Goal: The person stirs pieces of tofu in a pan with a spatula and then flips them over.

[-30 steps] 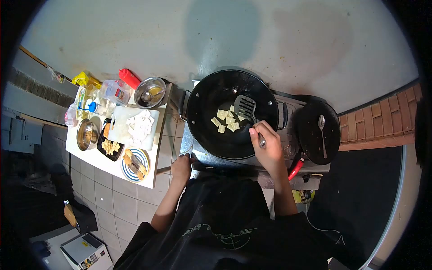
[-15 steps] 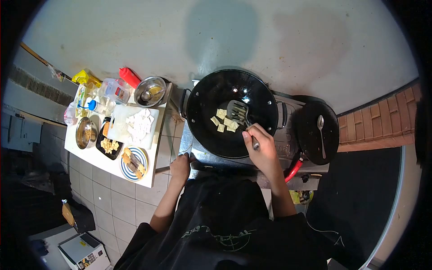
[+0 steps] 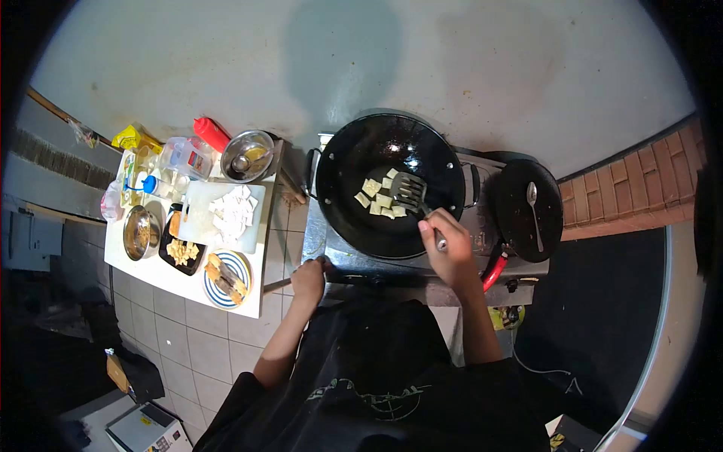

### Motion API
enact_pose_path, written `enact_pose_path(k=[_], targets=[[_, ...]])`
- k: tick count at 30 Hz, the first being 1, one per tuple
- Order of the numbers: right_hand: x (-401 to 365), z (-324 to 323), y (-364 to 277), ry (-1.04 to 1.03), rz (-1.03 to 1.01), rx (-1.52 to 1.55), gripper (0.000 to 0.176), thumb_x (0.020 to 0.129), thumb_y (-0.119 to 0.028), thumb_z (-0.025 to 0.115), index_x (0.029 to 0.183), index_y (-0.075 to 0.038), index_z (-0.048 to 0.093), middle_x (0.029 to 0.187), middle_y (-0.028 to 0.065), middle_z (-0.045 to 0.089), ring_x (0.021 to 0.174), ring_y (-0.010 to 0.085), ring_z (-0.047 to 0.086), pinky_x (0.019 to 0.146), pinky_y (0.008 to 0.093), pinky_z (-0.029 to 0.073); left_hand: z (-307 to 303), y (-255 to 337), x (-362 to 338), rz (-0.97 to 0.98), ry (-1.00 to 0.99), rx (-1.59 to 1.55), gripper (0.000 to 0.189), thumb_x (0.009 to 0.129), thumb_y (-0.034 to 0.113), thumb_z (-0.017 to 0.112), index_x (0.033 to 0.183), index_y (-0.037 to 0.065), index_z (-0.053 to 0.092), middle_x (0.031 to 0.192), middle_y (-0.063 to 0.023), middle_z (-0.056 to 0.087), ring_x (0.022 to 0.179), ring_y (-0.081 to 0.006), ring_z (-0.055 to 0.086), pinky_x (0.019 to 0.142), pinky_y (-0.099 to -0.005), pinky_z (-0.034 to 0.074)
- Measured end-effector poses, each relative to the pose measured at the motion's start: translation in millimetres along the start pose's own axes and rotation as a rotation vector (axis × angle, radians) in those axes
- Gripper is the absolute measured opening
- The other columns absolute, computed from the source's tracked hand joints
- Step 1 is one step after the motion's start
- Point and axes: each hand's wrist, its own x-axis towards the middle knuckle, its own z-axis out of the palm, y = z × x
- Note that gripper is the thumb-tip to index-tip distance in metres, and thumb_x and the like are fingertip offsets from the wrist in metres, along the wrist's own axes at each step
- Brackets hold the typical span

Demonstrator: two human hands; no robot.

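My right hand (image 3: 449,247) is wrapped round the handle of a slotted metal spatula (image 3: 409,190). The spatula's head is inside a large black wok (image 3: 384,239), at the right side of several pale square pieces (image 3: 371,187) lying on the wok's bottom. My left hand (image 3: 308,281) is closed at the front left edge of the metal stove (image 3: 350,264); what its fingers grip, if anything, is too small to make out.
A black pan (image 3: 520,226) with a spoon (image 3: 534,215) on it sits right of the wok. On the left, a white table (image 3: 169,279) holds a cutting board (image 3: 197,215) with white pieces, a striped plate (image 3: 239,264), a metal bowl (image 3: 245,137) and a red bottle (image 3: 211,133).
The spatula and my right hand have moved a little to the right. The pale pieces are more spread out. My left hand stays at the stove edge.
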Motion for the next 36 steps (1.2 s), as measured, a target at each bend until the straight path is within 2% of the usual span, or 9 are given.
enact_pose_path(k=[3,5,8,12,15,21,24,28,36], targets=[[-3,2,-11,0.06,0.108,-0.077,0.013,0.092,-0.003,0.062,0.085,0.003,0.053,0.078,0.015,0.052,0.066,0.0294,0.052,0.062,0.0324,0.043,-2,-8,7,0.081,-0.054,-0.01,0.029,0.094,0.036,0.057,0.09,0.012,0.073,0.091,-0.0144,0.072,0.084,-0.0329,0.071,0.073,-0.0469,0.056],[-4,6,-19,0.134,0.131,-0.099,0.013,0.093,-0.003,0.062,0.085,0.004,0.054,0.078,0.0147,0.053,0.065,0.0268,0.051,0.063,0.0319,0.043,14,-23,16,0.136,-0.058,0.026,0.022,0.096,0.029,0.053,0.095,0.018,0.072,0.085,-0.0162,0.069,0.081,-0.0346,0.07,0.07,-0.0475,0.055],[-10,15,-30,0.242,0.196,-0.105,0.014,0.093,-0.005,0.062,0.085,0.004,0.054,0.079,0.0139,0.054,0.066,0.0247,0.05,0.063,0.0314,0.042,11,-27,23,0.267,-0.074,0.049,0.029,0.095,0.039,0.056,0.092,0.014,0.073,0.088,-0.0168,0.07,0.081,-0.0341,0.07,0.069,-0.0466,0.055],[-19,19,-32,0.329,0.179,-0.148,0.016,0.093,-0.006,0.063,0.085,0.004,0.053,0.078,0.0128,0.053,0.067,0.0236,0.049,0.064,0.0311,0.042,-3,-22,23,0.275,-0.131,0.076,0.038,0.096,0.045,0.053,0.091,0.012,0.073,0.091,-0.0179,0.07,0.083,-0.0344,0.071,0.07,-0.0472,0.056],[-20,14,-31,0.306,0.159,-0.125,0.018,0.093,-0.008,0.064,0.085,0.004,0.053,0.079,0.0123,0.053,0.067,0.0232,0.049,0.064,0.0313,0.042,3,-21,21,0.22,-0.131,0.076,0.045,0.096,0.05,0.051,0.09,0.011,0.073,0.091,-0.0183,0.07,0.084,-0.0347,0.071,0.071,-0.0474,0.056],[-12,-1,-24,0.216,0.193,-0.004,0.016,0.093,-0.005,0.063,0.085,0.002,0.051,0.079,0.0113,0.053,0.069,0.0213,0.05,0.067,0.0299,0.043,5,-13,11,0.129,-0.099,0.062,0.035,0.098,0.039,0.05,0.092,0.013,0.073,0.091,-0.0175,0.071,0.084,-0.0348,0.071,0.07,-0.0474,0.056],[-7,-2,-12,0.146,0.012,0.128,0.014,0.092,-0.002,0.062,0.086,0.001,0.049,0.082,0.0102,0.053,0.071,0.0177,0.05,0.067,0.0278,0.043,0,-15,12,0.154,-0.08,0.094,0.032,0.098,0.037,0.05,0.096,0.012,0.071,0.09,-0.0176,0.07,0.085,-0.0351,0.071,0.071,-0.0483,0.056],[-3,4,7,0.0,-0.074,0.197,0.013,0.093,-0.004,0.061,0.088,0.0,0.05,0.083,0.0116,0.05,0.071,0.0262,0.052,0.067,0.0322,0.044,-8,-6,10,0.06,-0.088,0.117,0.041,0.098,0.044,0.051,0.094,0.008,0.07,0.091,-0.0195,0.07,0.088,-0.0375,0.069,0.073,-0.0505,0.055],[11,7,24,-0.081,-0.172,0.184,0.013,0.091,-0.005,0.06,0.087,0.001,0.049,0.085,0.0151,0.052,0.08,0.0353,0.057,0.073,0.0419,0.046,-6,10,-5,-0.19,-0.089,0.012,0.037,0.098,0.045,0.051,0.104,0.015,0.071,0.095,-0.0176,0.071,0.091,-0.0373,0.069,0.077,-0.0512,0.054]])
